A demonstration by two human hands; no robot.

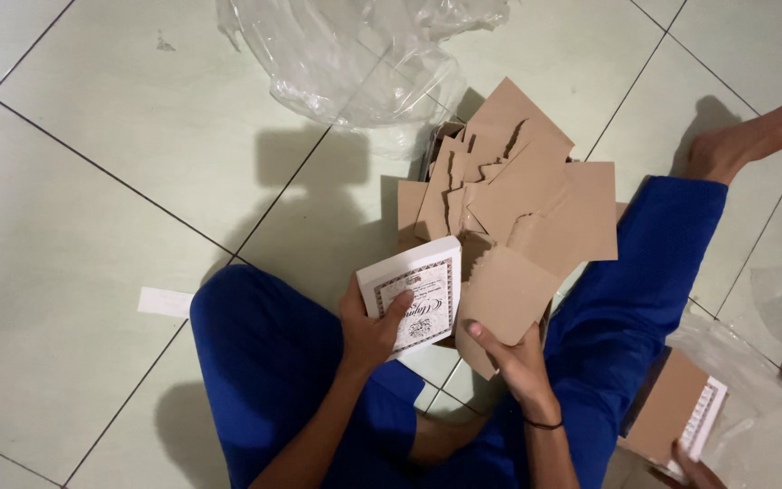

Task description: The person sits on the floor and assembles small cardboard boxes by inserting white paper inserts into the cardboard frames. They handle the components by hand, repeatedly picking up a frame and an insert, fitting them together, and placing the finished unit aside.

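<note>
white booklet stack (pixel 414 294) gripped by left hand (pixel 368 330) — right hand (pixel 509 358) clasps brown card (pixel 500 303).

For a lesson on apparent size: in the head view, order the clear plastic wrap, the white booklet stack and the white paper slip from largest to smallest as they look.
1. Clear plastic wrap, partly cut off by the frame.
2. White booklet stack, held in the left hand nearer the camera, so its rank is less sure.
3. White paper slip.
</note>
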